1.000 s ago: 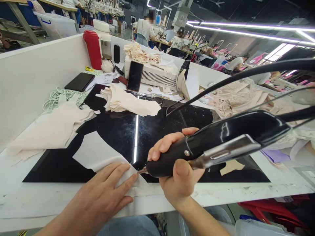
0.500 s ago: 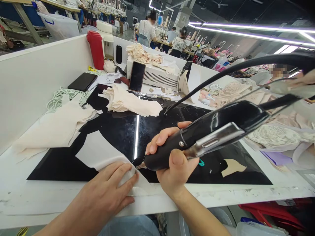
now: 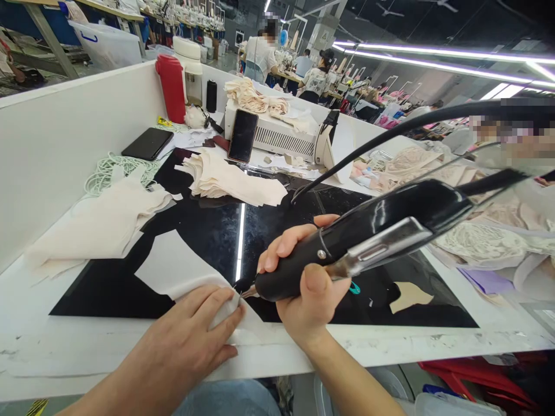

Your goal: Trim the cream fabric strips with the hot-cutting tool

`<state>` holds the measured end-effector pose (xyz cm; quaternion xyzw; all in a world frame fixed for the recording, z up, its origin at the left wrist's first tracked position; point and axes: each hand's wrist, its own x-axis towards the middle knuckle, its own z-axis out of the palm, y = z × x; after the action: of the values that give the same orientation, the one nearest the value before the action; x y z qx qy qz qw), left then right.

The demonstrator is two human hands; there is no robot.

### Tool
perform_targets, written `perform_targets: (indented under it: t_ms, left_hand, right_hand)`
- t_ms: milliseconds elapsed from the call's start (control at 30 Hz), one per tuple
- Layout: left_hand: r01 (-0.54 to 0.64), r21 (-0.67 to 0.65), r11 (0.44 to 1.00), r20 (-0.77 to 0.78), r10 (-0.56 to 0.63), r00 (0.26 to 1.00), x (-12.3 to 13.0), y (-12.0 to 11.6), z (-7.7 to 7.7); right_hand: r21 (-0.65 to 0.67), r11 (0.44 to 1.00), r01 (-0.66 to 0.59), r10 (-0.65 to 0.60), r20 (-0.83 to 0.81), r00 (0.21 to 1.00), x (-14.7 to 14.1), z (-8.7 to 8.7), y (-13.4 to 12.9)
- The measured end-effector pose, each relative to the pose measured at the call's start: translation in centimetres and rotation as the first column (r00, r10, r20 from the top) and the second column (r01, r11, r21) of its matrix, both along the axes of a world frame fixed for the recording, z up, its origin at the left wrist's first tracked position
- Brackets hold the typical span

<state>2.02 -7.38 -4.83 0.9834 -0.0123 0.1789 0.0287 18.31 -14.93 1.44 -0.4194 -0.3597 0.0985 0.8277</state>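
My right hand [image 3: 303, 277] is wrapped round a black corded tool [image 3: 368, 222] with a metal lever, thumb against the lever's side. The tool's narrow tip touches the edge of a white fabric piece [image 3: 173, 263] on the black glass board [image 3: 108, 300]. My left hand [image 3: 203, 323] presses on that fabric near the tip, its fingers closed on the folded edge. Behind lies a stack of cream fabric pieces [image 3: 234, 182]; another cream pile [image 3: 99, 225] is at the left. A small beige piece [image 3: 410, 296] rests at the board's right.
A phone [image 3: 243, 136] leans on a vented white box [image 3: 281, 141]. A red cup [image 3: 170, 88] and a black tablet [image 3: 147, 144] are at the back left. Lace garments [image 3: 481, 242] are heaped at the right. People sit at machines beyond the low partition.
The view has shifted very slightly. Both hands, the tool and the white fabric keep the same places relative to one another.
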Motion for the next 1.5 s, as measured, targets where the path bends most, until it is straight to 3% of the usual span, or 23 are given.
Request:
perform_targets:
  t_ms: [233, 500, 700, 867, 967, 1133, 1300, 1500]
  left_hand:
    - [0.023, -0.002, 1.000, -0.011, -0.023, 1.000, 0.0, 0.2, -0.1]
    - [-0.005, 0.022, 1.000, -0.002, 0.005, 1.000, 0.0, -0.1, 0.0]
    - [-0.005, -0.010, 1.000, 0.022, 0.005, 1.000, 0.2, 0.0, -0.1]
    - [0.077, -0.074, 0.994, 0.025, -0.075, 0.997, 0.1, 1.3, 0.9]
    - [0.110, -0.111, 0.988, 0.053, -0.104, 0.993, -0.3, 2.7, 0.5]
    - [0.082, -0.040, 0.996, 0.035, -0.081, 0.996, -1.2, 4.3, -0.3]
    - [-0.062, 0.082, 0.995, -0.068, 0.067, 0.995, -0.9, 4.2, 0.4]
    - [-0.171, 0.147, 0.974, -0.190, 0.198, 0.962, 0.8, 3.2, 1.4]
  right_hand:
    - [-0.034, 0.999, 0.015, -0.014, 0.027, 1.000, -0.1, -0.2, 0.2]
    - [0.036, 0.999, -0.030, 0.031, -0.016, 0.999, 0.1, -0.3, 0.9]
    - [-0.014, 1.000, -0.008, 0.008, 0.015, 1.000, 0.0, -0.5, 1.2]
    - [-0.014, 1.000, -0.016, 0.016, 0.009, 1.000, 0.2, -0.5, 1.2]
    - [-0.010, 1.000, -0.022, 0.022, 0.014, 1.000, 0.4, -0.6, 1.3]
    - [0.021, 0.999, -0.030, 0.031, -0.013, 0.999, 0.9, 0.1, 1.3]
    - [0.018, 0.999, 0.043, -0.042, -0.043, 0.998, 1.3, 1.6, 0.2]
    - [0.022, 1.000, -0.012, 0.012, -0.040, 0.999, 1.1, 1.7, -1.8]
